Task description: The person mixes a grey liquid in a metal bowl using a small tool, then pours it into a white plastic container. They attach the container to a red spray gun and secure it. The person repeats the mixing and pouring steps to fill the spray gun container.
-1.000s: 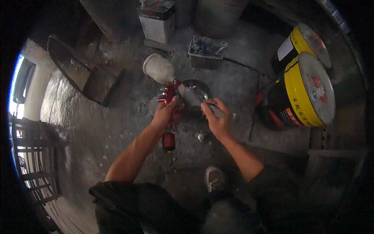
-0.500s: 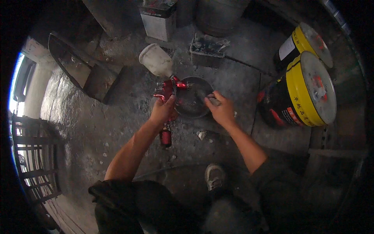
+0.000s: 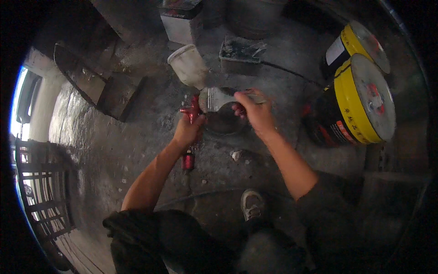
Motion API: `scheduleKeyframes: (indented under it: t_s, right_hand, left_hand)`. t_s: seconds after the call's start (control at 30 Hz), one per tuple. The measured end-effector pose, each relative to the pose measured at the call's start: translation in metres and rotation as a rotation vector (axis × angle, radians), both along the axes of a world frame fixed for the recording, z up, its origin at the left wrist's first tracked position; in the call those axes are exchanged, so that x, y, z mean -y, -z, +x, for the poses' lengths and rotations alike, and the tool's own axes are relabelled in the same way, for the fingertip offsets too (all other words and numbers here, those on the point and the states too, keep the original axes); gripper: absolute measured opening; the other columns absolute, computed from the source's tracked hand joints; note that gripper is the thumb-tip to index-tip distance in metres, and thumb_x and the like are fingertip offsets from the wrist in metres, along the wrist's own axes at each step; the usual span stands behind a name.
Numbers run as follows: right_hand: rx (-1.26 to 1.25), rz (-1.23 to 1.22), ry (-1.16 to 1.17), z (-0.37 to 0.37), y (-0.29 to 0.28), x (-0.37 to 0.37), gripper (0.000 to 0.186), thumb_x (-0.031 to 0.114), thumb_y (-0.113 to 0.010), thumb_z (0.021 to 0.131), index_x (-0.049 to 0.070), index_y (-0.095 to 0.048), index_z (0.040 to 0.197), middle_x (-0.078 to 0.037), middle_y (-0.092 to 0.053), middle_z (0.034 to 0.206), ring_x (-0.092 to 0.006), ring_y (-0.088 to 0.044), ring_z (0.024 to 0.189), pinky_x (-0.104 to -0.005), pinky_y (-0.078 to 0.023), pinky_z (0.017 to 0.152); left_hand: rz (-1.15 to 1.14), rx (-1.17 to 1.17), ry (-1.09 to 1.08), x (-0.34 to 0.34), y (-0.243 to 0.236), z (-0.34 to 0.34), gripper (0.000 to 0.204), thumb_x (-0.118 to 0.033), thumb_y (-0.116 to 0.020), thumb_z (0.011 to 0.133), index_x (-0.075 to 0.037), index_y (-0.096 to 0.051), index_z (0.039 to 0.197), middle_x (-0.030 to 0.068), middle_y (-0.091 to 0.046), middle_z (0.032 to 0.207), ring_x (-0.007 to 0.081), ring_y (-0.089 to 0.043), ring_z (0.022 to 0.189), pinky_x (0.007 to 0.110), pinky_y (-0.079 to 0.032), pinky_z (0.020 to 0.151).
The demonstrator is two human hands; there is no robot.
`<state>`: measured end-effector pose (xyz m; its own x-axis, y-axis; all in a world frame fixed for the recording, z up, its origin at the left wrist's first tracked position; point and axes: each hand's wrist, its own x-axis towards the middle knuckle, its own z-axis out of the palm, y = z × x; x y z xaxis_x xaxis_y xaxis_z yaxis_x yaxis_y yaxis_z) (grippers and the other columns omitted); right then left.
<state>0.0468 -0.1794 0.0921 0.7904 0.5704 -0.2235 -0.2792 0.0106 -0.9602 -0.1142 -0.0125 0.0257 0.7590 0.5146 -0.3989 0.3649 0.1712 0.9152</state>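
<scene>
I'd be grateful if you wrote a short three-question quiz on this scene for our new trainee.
1. What does the right hand hold?
2. True or false: the nearer yellow-banded drum stands to the person's right.
3. The cup on the spray gun in the left hand is: A) black, B) yellow, C) whitish.

Key: 1. A brush; 2. True; 3. C.

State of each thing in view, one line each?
Spray gun: held in left hand
Cup: atop gun, tilted
Brush: in right hand, bristles toward gun
Basin: open, below brush
Tub: open
Near drum: lid on
Far drum: lid on
</scene>
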Motion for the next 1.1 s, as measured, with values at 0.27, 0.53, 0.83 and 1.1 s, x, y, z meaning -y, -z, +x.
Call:
scheduleKeyframes:
  t_s: [0.27, 0.53, 0.83, 1.1]
  right_hand:
    - [0.092, -0.041, -0.023, 0.011, 0.030, 0.011, 0.020, 0.023, -0.070, 0.088, 0.004, -0.063, 0.088, -0.005, -0.065, 0.068, -0.0103, -0.059, 0.054, -0.0239, -0.043, 0.048]
    - [0.776, -0.372, -0.173, 0.013, 0.067, 0.023, 0.027, 0.028, -0.073, 0.084, 0.004, -0.067, 0.092, -0.011, -0.071, 0.084, -0.0271, -0.069, 0.077, -0.0379, -0.052, 0.071]
    - [0.458, -0.207, -0.140, 0.026, 0.049, 0.021, 0.030, 0.028, -0.074, 0.085, 0.000, -0.066, 0.091, -0.009, -0.071, 0.078, -0.0214, -0.066, 0.063, -0.0327, -0.051, 0.059]
    - [0.060, -0.021, 0.113, 0.020, 0.009, -0.015, 0.021, 0.022, -0.070, 0.087, 0.003, -0.062, 0.085, -0.008, -0.065, 0.066, -0.0134, -0.060, 0.051, -0.0270, -0.044, 0.047]
  left_hand:
    - [0.122, -0.126, 0.063, 0.008, -0.004, 0.002, 0.027, -0.031, -0.060, 0.097, -0.006, -0.055, 0.107, 0.0018, -0.056, 0.068, 0.0123, -0.055, 0.050, 0.031, -0.044, 0.045]
    - [-0.130, -0.089, -0.096, -0.004, 0.001, 0.004, 0.048, -0.050, -0.050, 0.099, -0.004, -0.054, 0.111, 0.0047, -0.061, 0.072, 0.0148, -0.060, 0.054, 0.030, -0.046, 0.047]
    - [-0.049, -0.120, -0.170, -0.011, 0.000, 0.006, 0.067, -0.063, -0.033, 0.099, -0.003, -0.061, 0.113, 0.0091, -0.068, 0.077, 0.0153, -0.057, 0.049, 0.030, -0.044, 0.044]
    - [-0.117, -0.023, -0.009, 0.002, -0.018, 0.014, 0.073, -0.070, -0.024, 0.096, -0.009, -0.057, 0.117, 0.0084, -0.068, 0.081, 0.0174, -0.062, 0.060, 0.028, -0.046, 0.048]
